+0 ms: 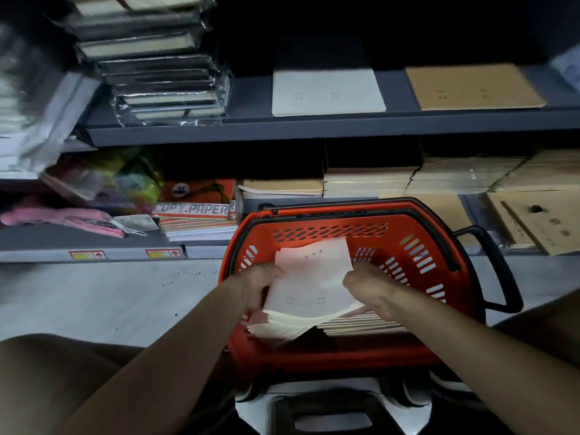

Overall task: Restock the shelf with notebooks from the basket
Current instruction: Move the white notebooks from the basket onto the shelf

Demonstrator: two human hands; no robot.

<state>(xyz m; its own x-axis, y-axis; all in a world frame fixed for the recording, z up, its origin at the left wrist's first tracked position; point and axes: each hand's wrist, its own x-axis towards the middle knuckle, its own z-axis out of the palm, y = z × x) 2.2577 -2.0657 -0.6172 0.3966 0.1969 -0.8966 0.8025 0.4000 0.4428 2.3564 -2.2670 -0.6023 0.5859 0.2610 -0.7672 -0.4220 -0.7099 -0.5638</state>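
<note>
Two bare forearms reach up from the bottom of the frame into a red plastic basket (345,233) at centre. The left hand (262,282) and right hand (368,285) both clasp a stack of pale notebooks (309,287), fingers curled round its left and right edges; the top cover curls upward. More notebooks (361,324) lie in the basket beneath. Left of the basket, on the lower shelf, sits a ream reading "COPY.PAPER" (196,208), marked "A4". On the upper grey shelf (314,127) rest a white notebook (326,92) and a brown one (470,87), with wrapped books (163,76) stacked at upper left.
</note>
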